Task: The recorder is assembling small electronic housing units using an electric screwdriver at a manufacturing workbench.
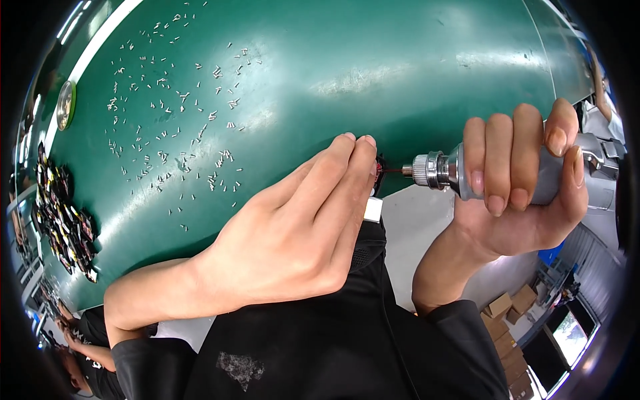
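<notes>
My right hand [517,180] is wrapped round the grey body of an electric screwdriver [433,171], which lies level with its silver nose and thin bit pointing left. At the table's near edge my left hand [293,233] has its fingers closed over a small dark part [380,175] with some red on it. Most of that part is hidden behind the fingers. The bit's tip reaches the part; whether it sits in a screw I cannot tell. A small white block [373,209] shows just below my left fingertips.
Many small silver screws [163,107] lie scattered over the left of the green table [413,40]. A pile of dark parts [63,213] sits at the left edge, with a round green-rimmed dish [65,105] beyond it. Cardboard boxes [510,333] stand at lower right. Other people sit nearby.
</notes>
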`<state>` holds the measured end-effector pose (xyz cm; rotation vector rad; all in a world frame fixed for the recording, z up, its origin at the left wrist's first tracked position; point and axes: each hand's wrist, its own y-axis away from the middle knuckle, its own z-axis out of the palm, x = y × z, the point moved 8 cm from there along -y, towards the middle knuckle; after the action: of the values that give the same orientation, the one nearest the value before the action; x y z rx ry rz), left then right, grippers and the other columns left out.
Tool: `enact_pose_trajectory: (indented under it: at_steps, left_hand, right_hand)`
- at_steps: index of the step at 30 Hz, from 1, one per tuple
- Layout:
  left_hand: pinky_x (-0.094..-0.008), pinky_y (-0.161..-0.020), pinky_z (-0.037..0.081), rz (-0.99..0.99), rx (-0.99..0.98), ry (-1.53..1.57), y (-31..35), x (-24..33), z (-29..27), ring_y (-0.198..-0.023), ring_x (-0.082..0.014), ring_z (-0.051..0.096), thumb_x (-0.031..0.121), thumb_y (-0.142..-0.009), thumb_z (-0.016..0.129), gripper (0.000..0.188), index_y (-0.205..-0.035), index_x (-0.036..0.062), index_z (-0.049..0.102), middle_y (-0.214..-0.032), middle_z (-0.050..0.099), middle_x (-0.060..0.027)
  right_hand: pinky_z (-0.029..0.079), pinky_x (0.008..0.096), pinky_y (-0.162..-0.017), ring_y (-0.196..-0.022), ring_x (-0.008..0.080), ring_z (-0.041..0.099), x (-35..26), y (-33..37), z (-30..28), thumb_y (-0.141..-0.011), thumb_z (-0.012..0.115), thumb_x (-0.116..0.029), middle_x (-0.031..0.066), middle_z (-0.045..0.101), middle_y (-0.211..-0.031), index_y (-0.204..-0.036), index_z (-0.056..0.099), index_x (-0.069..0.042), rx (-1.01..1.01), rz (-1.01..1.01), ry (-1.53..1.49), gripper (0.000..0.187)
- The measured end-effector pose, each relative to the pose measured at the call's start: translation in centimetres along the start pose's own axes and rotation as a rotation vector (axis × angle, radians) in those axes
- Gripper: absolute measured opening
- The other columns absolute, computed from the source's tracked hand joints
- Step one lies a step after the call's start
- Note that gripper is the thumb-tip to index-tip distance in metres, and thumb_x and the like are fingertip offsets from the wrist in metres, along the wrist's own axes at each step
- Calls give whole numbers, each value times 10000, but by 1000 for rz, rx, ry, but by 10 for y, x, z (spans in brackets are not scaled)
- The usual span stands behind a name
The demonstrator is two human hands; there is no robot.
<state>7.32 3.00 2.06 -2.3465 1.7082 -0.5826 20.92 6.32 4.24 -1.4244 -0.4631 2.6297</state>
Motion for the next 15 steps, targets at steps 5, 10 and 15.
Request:
enact_pose_trajectory:
  at_steps: [5,10,15]
  left_hand:
    - [-349,-739,561,-18,33,36,3,-3,-1,-937,-333,608,-39,-576,611,386,-943,-158,611,-1071,591,-253]
    - [-347,-740,558,-8,25,39,2,-2,-1,-947,-330,604,-39,-570,608,416,-968,-161,600,-1089,582,-252]
    - [-346,-735,557,-14,32,35,4,-2,-1,-947,-329,604,-36,-572,609,417,-970,-161,599,-1089,581,-253]
  right_hand:
    - [377,264,-515,-446,76,402,3,-5,5,-917,404,-210,-26,401,-540,-959,480,-61,-34,19,35,172]
    - [370,255,-506,-444,75,397,4,-6,-4,-926,402,-206,-25,403,-540,-946,470,-61,-7,27,-6,161]
    - [356,246,-489,-425,76,386,7,-7,-4,-925,407,-193,-27,398,-528,-926,473,-59,11,2,-32,149]
